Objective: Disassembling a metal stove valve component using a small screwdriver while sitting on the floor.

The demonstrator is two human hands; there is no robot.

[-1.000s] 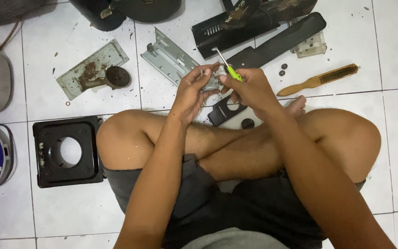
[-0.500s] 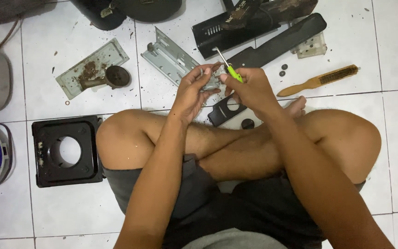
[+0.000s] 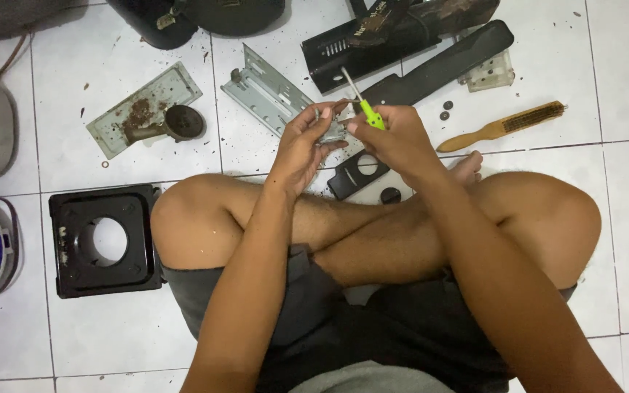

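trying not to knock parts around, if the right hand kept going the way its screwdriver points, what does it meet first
Probably the black slotted housing: the right hand aims the screwdriver up-left towards it, though depth is unclear.

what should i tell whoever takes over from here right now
Left hand: holds a small metal part above the knees.
Right hand: grips a green screwdriver, its handle end at the part.
On the tiles: grey bracket, rusty plate, square black frame, wire brush, black panels.
Done: stove already in pieces.
Left: cannot tell whether the part's screw is in or out.
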